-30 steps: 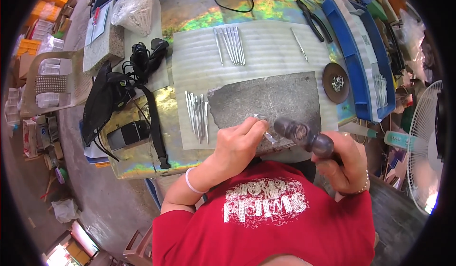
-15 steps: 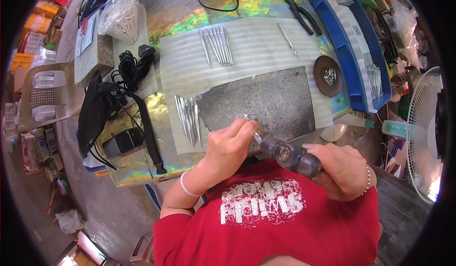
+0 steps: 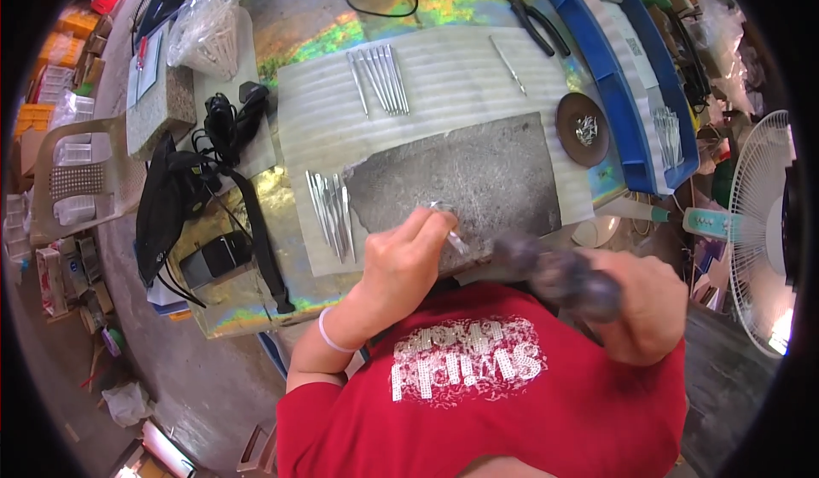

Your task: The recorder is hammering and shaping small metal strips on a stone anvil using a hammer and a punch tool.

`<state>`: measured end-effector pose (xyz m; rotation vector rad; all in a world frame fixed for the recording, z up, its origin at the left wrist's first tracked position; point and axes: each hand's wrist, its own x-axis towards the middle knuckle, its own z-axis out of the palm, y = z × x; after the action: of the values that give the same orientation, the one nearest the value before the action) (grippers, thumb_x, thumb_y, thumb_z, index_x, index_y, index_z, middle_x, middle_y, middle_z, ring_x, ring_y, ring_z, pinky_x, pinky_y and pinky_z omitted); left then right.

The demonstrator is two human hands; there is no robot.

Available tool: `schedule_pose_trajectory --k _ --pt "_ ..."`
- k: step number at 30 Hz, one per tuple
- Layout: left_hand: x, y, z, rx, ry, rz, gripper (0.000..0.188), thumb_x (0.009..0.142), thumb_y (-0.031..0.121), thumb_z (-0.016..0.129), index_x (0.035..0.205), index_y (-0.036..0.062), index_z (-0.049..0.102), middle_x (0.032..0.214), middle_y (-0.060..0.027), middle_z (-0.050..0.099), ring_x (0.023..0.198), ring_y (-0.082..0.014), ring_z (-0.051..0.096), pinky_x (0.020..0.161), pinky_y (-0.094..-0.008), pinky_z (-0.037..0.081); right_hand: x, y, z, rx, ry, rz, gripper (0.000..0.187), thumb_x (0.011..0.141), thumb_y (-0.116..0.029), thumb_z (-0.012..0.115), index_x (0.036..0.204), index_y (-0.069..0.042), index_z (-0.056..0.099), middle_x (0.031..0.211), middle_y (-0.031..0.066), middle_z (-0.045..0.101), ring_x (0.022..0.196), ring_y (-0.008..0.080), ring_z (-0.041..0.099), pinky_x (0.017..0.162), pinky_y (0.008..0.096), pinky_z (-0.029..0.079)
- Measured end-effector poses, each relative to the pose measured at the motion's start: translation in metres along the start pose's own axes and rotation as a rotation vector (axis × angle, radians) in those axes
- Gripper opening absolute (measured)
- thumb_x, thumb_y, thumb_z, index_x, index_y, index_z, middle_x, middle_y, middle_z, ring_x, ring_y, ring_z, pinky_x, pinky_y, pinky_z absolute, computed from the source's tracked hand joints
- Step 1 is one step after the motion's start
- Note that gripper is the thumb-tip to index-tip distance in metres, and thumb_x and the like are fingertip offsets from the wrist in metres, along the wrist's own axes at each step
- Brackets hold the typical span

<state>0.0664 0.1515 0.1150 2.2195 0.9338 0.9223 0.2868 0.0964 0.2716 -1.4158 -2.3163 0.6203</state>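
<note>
My left hand is closed in a pinch at the front edge of a grey stone slab. From its fingers sticks out a small slim silvery metal piece; most of it is hidden by the fingers. My right hand, blurred by motion, grips a dark ball-peen hammer. The hammer head hangs just right of the metal piece, apart from it. Left of the slab lie several thin silvery rods. More rods lie in a row beyond it.
White foam sheeting lies beneath the slab. A round brown dish of small metal bits stands right of it, near a blue tray. Pliers and a single rod lie farther back. Black straps lie left; a fan stands right.
The hammer has swung to the right and away from the metal piece, with my right hand. My left hand has shifted slightly left, keeping its pinch.
</note>
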Motion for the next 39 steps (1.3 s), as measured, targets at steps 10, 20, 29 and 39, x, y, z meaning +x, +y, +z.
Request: schedule_pose_trajectory --k 10,20,29,39 --pt "0.004 0.014 -0.031 -1.711 0.226 -0.632 0.013 0.094 0.015 0.055 0.098 0.0020 0.055 0.093 -0.0109 0.059 0.064 -0.0149 0.060 0.058 -0.0252 0.051 0.007 0.080 0.098 -0.059 0.196 0.210 0.045 0.078 -0.003 0.064 0.121 -0.003 0.052 0.085 0.0125 0.056 0.067 0.0295 0.057 0.057 0.0368 0.047" --pt "0.000 0.034 0.008 -1.915 0.259 -0.753 0.007 0.093 0.011 0.056 0.096 0.0083 0.050 0.098 -0.0078 0.057 0.065 -0.0130 0.058 0.060 -0.0253 0.051 0.032 0.051 0.112 0.768 0.358 -0.025 0.032 0.074 -0.007 0.073 0.104 -0.003 0.063 0.093 0.0095 0.060 0.077 0.0170 0.060 0.068 0.0272 0.049" --pt "-0.020 0.032 0.006 -1.830 0.284 -0.765 0.016 0.096 0.014 0.048 0.104 0.0016 0.053 0.103 -0.0143 0.058 0.079 -0.0209 0.063 0.072 -0.0354 0.055 0.031 0.054 0.124 1.206 0.429 0.125 0.006 0.087 -0.005 0.063 0.091 -0.001 0.061 0.084 0.0016 0.055 0.072 0.0052 0.051 0.062 0.0193 0.041" --pt "-0.027 0.035 -0.022 -0.862 -0.189 -0.656 0.018 0.086 0.000 0.063 0.102 -0.0030 0.056 0.081 -0.0087 0.067 0.074 -0.0103 0.064 0.065 -0.0222 0.050 0.031 0.041 0.113 1.481 -0.026 0.458 0.006 0.085 -0.001 0.064 0.088 0.002 0.060 0.083 0.0021 0.055 0.072 0.0052 0.052 0.061 0.0186 0.041"
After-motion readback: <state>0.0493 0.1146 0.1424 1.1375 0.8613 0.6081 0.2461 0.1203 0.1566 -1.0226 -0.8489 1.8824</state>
